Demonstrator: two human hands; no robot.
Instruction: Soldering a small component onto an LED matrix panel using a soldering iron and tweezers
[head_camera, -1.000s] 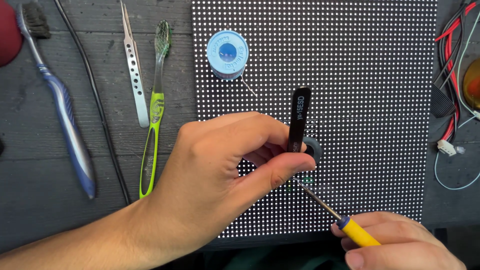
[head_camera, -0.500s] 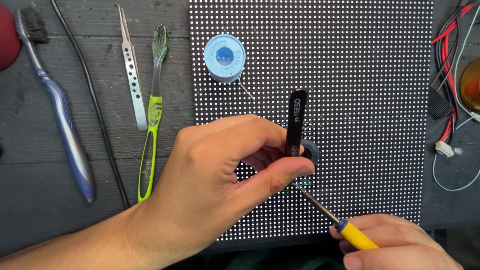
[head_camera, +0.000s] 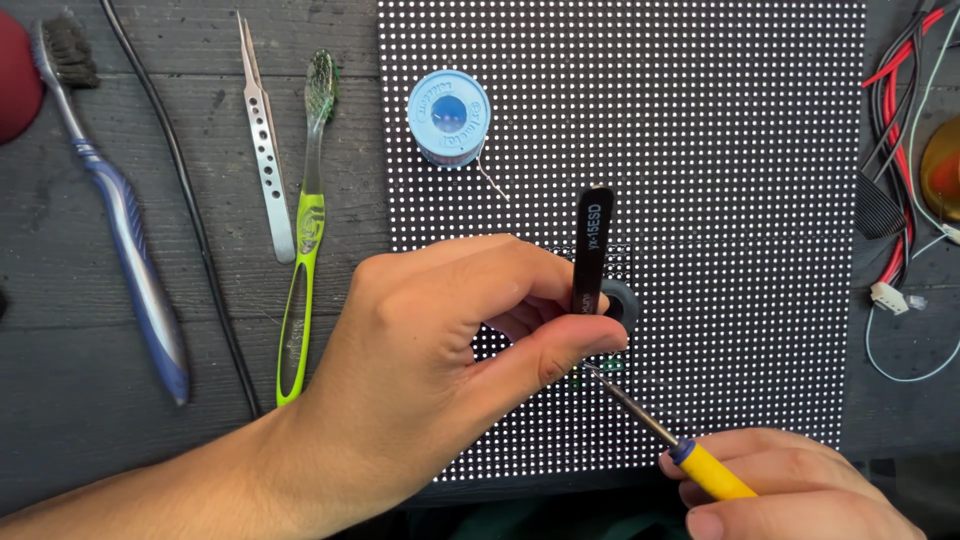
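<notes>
Tabletop (head_camera: 100, 440) of dark, grained wood carries everything, and the black LED panel (head_camera: 700, 200), studded with rows of white dots, is laid flat on it as the landmark for all else. Its face is turned up, so that the dots can be reached from above.

Over the lower middle of the panel the left hand (head_camera: 440, 390) is curled, thumb and forefinger clamped together on black tweezers (head_camera: 592, 250), which are held upright with the blunt end rising toward the panel's centre; the tips are hidden behind the thumb, so what they grip cannot be told. Beside them a small dark ring (head_camera: 622, 303) is seen on the panel.

At the panel's lower edge the right hand (head_camera: 800, 490) is closed around the yellow handle of a soldering iron (head_camera: 690, 455), whose thin shaft is slanted up and leftward until the point meets the panel just under the left thumb, close to the tweezers, so both tools bear on one spot.

Left of the panel a blue toothbrush (head_camera: 130, 260), a green toothbrush (head_camera: 300, 270) and steel tweezers (head_camera: 266, 160) are laid parallel, within reach. On the panel's upper left a blue solder spool (head_camera: 449, 116) is set. Right of the panel, red and black wires (head_camera: 895, 150) are bunched.
</notes>
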